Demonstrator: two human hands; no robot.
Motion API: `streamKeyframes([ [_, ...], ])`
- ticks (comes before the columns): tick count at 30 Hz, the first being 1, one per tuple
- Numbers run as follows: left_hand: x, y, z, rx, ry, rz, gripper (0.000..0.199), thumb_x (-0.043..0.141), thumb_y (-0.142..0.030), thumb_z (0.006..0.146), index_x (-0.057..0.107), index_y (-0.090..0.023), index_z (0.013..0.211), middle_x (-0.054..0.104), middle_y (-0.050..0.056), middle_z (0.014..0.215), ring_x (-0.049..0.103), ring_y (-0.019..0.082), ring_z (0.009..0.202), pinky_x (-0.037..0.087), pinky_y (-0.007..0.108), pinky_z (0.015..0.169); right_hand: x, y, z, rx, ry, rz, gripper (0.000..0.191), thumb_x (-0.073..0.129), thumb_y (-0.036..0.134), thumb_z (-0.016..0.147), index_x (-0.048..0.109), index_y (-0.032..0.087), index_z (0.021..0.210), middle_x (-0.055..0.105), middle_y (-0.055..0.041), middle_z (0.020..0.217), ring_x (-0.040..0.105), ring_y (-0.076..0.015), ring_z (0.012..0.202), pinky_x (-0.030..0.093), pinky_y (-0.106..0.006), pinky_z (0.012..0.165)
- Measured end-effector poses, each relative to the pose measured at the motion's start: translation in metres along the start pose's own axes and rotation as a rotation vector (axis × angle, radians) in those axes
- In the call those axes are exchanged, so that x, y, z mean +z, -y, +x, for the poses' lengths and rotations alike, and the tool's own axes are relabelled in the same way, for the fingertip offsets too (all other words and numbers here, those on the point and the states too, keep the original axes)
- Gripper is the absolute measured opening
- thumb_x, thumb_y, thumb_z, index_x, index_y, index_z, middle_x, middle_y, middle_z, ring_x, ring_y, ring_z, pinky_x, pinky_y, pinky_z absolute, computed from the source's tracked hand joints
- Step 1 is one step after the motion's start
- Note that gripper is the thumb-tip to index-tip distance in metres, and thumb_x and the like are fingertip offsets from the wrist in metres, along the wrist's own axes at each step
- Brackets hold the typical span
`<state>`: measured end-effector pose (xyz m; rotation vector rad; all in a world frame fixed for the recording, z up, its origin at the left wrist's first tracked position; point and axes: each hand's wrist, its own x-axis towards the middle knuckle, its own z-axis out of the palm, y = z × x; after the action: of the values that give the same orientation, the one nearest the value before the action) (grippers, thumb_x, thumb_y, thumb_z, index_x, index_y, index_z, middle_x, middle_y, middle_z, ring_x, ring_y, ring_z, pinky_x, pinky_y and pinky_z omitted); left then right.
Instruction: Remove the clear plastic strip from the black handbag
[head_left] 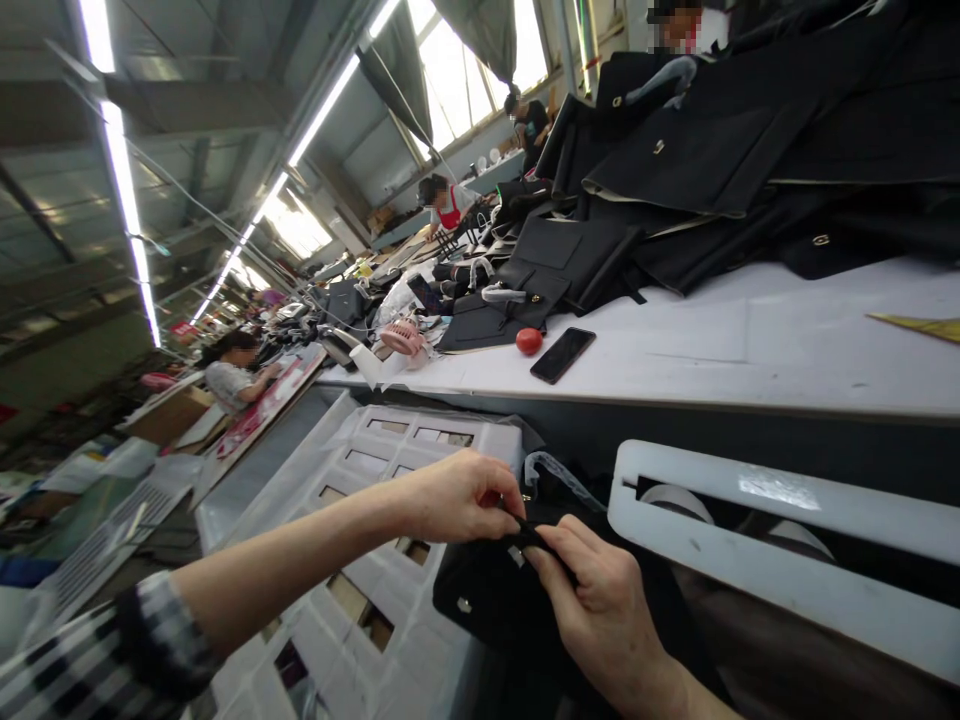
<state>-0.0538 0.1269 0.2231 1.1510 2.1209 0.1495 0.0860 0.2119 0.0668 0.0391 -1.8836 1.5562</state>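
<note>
A black bag [487, 590] with small metal fittings lies below my hands, between a white slotted rack and a pale board. Thumb and fingers of my left hand [469, 495] pinch a black strap-like edge at the top of the bag. Just to the right, my right hand [600, 590] grips the same black piece between thumb and forefinger. A handle in clear plastic wrap [562, 470] rises behind my fingers. The bag's lower part is dark and partly hidden by my right hand.
A white worktable [750, 345] runs across the front, bearing piled black bag pieces [697, 150], a phone [564, 355], a red round object [529, 341] and a pink fan [403, 337]. The slotted rack [420, 450] stands left, the pale slotted board [750, 540] right. Several people work farther off.
</note>
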Motion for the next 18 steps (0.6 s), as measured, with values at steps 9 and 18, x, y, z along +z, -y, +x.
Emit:
streamKeyframes([
  [9,0.015,-0.007,0.0,0.158,-0.145,0.33,0.012,0.057,-0.005,0.075,0.064,-0.014,0.076,0.059,0.001,0.081,0.055,0.016,0.074,0.039,0.027,0.066,0.003,-0.004,0.002,0.118,0.026,0.031,0.014,0.054,0.018,0.095,0.064,0.015,0.085,0.053,-0.0007,0.074,0.052,-0.0126,0.065,0.036,-0.028,0.061],
  [18,0.042,0.012,-0.012,0.128,-0.311,-0.075,0.016,0.062,-0.031,0.091,0.062,-0.018,0.1,0.063,0.0,0.091,0.057,0.015,0.085,0.04,0.025,0.077,-0.008,-0.006,0.006,0.153,0.045,0.057,0.017,0.054,0.022,0.096,0.066,0.017,0.084,0.055,-0.0015,0.075,0.054,-0.0139,0.067,0.038,-0.027,0.061],
])
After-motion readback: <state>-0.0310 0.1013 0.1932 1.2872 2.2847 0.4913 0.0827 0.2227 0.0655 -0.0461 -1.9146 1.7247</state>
